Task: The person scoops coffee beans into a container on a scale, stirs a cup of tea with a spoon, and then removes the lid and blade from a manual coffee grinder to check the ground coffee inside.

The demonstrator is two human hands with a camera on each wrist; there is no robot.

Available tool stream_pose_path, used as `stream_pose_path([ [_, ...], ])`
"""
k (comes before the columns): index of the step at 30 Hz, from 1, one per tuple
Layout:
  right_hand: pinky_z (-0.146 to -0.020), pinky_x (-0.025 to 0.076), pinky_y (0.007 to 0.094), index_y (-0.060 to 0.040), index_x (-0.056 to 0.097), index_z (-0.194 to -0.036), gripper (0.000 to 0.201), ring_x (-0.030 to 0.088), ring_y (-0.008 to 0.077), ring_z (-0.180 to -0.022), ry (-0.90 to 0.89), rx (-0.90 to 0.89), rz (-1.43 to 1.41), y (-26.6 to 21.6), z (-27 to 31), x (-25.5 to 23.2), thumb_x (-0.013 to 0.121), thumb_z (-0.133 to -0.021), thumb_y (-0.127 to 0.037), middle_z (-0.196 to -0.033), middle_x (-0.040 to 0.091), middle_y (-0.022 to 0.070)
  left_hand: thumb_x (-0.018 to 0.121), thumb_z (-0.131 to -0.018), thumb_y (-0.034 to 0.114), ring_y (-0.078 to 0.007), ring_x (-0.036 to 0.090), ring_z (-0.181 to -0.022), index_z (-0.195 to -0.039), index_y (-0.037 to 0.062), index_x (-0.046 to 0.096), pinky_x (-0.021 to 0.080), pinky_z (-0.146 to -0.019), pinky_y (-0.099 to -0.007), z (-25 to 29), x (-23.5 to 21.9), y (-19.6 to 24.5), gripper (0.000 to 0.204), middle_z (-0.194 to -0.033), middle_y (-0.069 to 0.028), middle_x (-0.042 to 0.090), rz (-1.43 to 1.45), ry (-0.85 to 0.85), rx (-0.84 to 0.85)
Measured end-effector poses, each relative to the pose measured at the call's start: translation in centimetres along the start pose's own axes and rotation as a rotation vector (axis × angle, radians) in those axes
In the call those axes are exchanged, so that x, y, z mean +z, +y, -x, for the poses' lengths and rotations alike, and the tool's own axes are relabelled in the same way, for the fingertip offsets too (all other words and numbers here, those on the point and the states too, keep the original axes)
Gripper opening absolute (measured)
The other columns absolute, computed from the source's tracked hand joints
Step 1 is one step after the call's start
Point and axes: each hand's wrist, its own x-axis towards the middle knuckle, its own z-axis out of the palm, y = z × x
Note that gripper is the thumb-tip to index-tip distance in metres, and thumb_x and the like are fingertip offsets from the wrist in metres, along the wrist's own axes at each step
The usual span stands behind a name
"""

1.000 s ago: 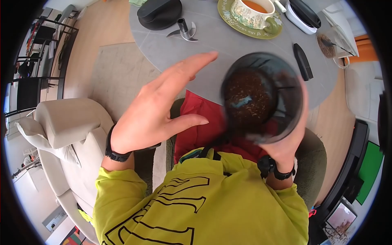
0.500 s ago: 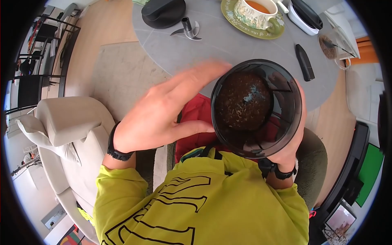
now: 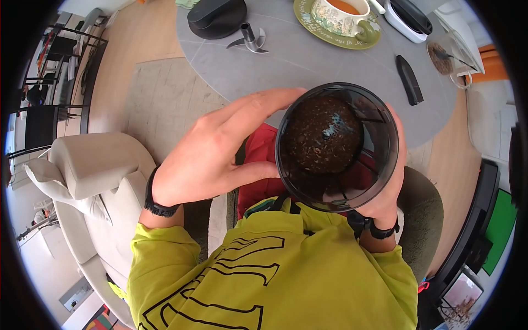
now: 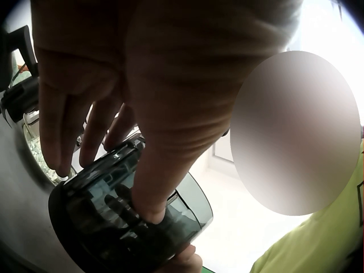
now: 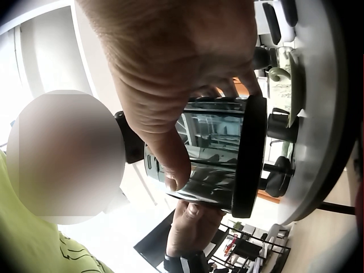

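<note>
A smoky see-through chopper bowl (image 3: pixel 379 157) is held above the lap, its mouth tilted toward the head camera. Dark brown, finely ground stuff (image 3: pixel 313 140) with pale flecks shows at its bottom, beside a bluish glint. My right hand (image 3: pixel 393 184) grips the bowl's right wall, with the thumb along its side in the right wrist view. From the left, my left hand (image 3: pixel 206 148) holds the opposite wall between thumb and fingers; the fingertips are hidden behind the rim in the head view. A black band (image 5: pixel 250 156) circles one end of the bowl.
On the grey table (image 3: pixel 308 69) lie a chopper blade (image 3: pixel 248 41), a rounded black appliance part (image 3: pixel 217 17) and a narrow black object (image 3: pixel 408 81). A patterned cup (image 3: pixel 338 16) stands on a green saucer (image 3: pixel 308 27). A clear jug (image 3: pixel 440 58) is farther right.
My left hand has come right to the bowl from a gap away. The bowl has moved a little left and stands steadier in the right hand's grip.
</note>
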Motion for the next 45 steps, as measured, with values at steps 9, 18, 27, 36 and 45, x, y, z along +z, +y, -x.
stream_pose_path([
  [9,-0.108,0.036,0.0396,0.0041,0.021,-0.144,0.119,0.046,0.0285,-0.127,0.104,0.046,0.121,0.3,0.7,0.0,0.092,-0.051,-0.017,-0.139,0.041,0.0193,0.082,-0.064,0.013,-0.0311,0.05,-0.125,-0.141,-0.0017,0.034,0.046,-0.097,-0.0402,0.0,0.1,-0.4,0.092,-0.141,-0.0173,0.045,0.057,-0.089,-0.01],
  [18,-0.103,0.041,0.0395,0.0041,0.021,-0.143,0.114,0.047,0.0271,-0.124,0.031,-0.073,0.203,0.1,0.5,-0.1,0.09,-0.055,-0.014,-0.139,0.04,0.0193,0.082,-0.063,0.014,-0.033,0.049,-0.126,-0.141,-0.0013,0.035,0.045,-0.099,-0.0406,-0.1,0.1,-0.4,0.092,-0.142,-0.0175,0.044,0.044,-0.076,-0.013],
  [27,-0.103,0.041,0.0399,0.0037,0.025,-0.141,0.111,0.049,0.0269,-0.123,0.024,-0.056,-0.012,-0.2,0.3,0.7,0.09,-0.052,-0.012,-0.138,0.041,0.0176,0.079,-0.066,0.013,-0.0351,0.05,-0.121,-0.135,0.0034,0.043,0.046,-0.098,-0.0399,0.0,-0.3,0.3,0.078,-0.134,-0.0147,0.05,-0.017,-0.043,0.034],
  [36,-0.104,0.041,0.0398,0.0052,0.027,-0.14,0.12,0.049,0.0268,-0.124,-0.074,-0.007,0.028,-2.0,-0.5,0.1,0.094,-0.044,-0.02,-0.138,0.042,0.0191,0.089,-0.055,0.031,-0.0351,0.057,-0.115,-0.124,-0.0041,0.053,0.043,-0.098,-0.0426,-0.2,-0.5,0.1,0.085,-0.126,-0.0203,0.057,0.018,0.028,0.192],
  [45,-0.106,0.039,0.04,0.0056,0.022,-0.142,0.117,0.048,0.029,-0.125,0.117,-0.101,0.193,0.2,-0.1,0.2,0.092,-0.052,-0.017,-0.137,0.043,0.0204,0.087,-0.059,0.025,-0.0317,0.048,-0.126,-0.138,-0.0019,0.04,0.04,-0.102,-0.0418,0.1,0.1,-0.1,0.096,-0.137,-0.0181,0.048,-0.024,-0.062,0.011],
])
